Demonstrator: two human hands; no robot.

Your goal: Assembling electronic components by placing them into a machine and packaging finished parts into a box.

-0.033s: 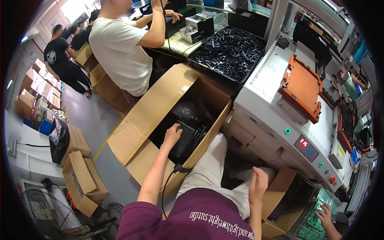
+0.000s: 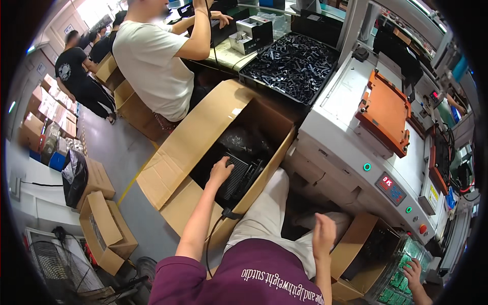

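My left hand [image 2: 220, 170] reaches into a large open cardboard box [image 2: 175, 145] standing by my left leg. Its fingers are curled on the near-left edge of a row of thin black ribbed parts [image 2: 235, 178], packed close together; the fingertips are partly hidden. Beyond the row, clear plastic wrapping [image 2: 239, 138] lies in the box. My right hand [image 2: 324, 235] is raised over my right thigh, fingers loosely stretched, with nothing visible in it. A smaller cardboard box [image 2: 351, 246] holding dark things stands just right of it.
A black tray [image 2: 290, 68] heaped with small black pieces sits beyond the box. On the right is a white machine [image 2: 330, 132] with an orange fixture [image 2: 384, 112]. Another person [image 2: 152, 66] works at the far left; another person's hand [image 2: 413, 272] is over green circuit boards [image 2: 396, 292].
My right hand has shifted slightly to the left. My left hand has edged a little to the right along the black ribbed parts.
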